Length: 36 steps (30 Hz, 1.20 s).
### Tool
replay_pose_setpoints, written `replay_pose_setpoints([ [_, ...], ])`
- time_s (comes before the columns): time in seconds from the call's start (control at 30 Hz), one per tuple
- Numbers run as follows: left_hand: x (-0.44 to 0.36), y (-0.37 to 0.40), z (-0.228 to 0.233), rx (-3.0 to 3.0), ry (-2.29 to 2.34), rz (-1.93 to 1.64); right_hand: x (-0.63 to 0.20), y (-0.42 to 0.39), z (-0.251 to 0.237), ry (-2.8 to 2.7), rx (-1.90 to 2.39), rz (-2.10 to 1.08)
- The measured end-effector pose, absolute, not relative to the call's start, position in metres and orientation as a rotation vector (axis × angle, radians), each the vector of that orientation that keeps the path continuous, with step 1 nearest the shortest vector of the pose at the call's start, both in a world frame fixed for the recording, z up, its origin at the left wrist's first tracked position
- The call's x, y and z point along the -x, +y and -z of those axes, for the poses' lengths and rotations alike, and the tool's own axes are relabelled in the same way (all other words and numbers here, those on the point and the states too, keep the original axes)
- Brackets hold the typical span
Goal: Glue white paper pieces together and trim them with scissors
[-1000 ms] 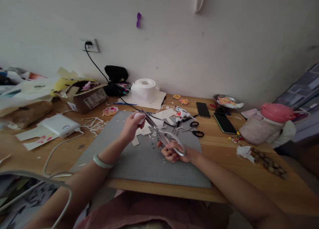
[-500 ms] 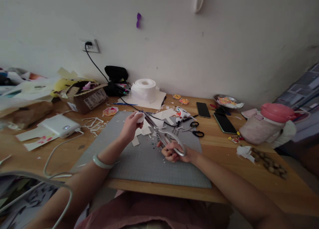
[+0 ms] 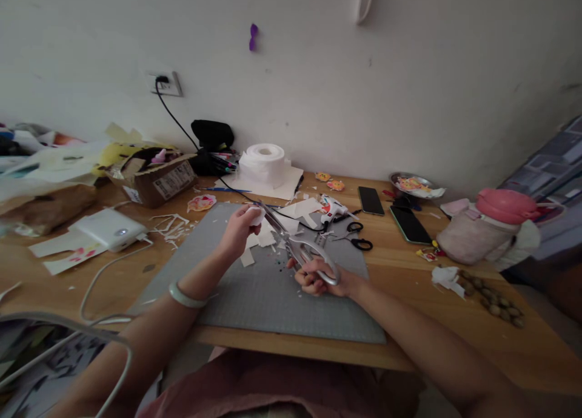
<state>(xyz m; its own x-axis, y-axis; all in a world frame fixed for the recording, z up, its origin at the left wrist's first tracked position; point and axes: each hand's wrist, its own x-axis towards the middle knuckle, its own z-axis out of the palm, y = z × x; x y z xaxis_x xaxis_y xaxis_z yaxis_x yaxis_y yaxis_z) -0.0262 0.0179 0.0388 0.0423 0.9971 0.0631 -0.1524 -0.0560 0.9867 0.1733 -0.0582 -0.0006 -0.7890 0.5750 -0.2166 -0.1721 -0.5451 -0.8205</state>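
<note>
My left hand (image 3: pixel 236 231) pinches a small white piece (image 3: pixel 254 214) above the grey cutting mat (image 3: pixel 254 296). My right hand (image 3: pixel 321 279) grips the handles of large silver scissors (image 3: pixel 295 243), whose blades point up and left toward the white piece. White paper scraps (image 3: pixel 261 241) lie on the mat under both hands. A pale bangle (image 3: pixel 184 296) sits on my left wrist.
On the wooden desk: a glue gun (image 3: pixel 334 207), small black scissors (image 3: pixel 359 235), two phones (image 3: pixel 370 199), a metal dish (image 3: pixel 411 182), a tissue roll (image 3: pixel 264 162), a cardboard box (image 3: pixel 157 175), a white power bank (image 3: pixel 109 229) with cable, a pink-lidded bottle (image 3: pixel 493 224), nuts (image 3: pixel 493 298).
My left hand with the white piece has shifted very slightly; the scissors and right hand stay almost where they were.
</note>
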Motion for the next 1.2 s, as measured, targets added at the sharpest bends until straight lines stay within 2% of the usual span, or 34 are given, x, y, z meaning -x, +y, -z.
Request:
replay_pose_setpoints([
  [1.2, 0.0275, 0.0203, -0.0374, -1.126, 0.99, -1.286, -0.1717, -0.0589, -0.0003, -1.268, 0.648, -2.278],
])
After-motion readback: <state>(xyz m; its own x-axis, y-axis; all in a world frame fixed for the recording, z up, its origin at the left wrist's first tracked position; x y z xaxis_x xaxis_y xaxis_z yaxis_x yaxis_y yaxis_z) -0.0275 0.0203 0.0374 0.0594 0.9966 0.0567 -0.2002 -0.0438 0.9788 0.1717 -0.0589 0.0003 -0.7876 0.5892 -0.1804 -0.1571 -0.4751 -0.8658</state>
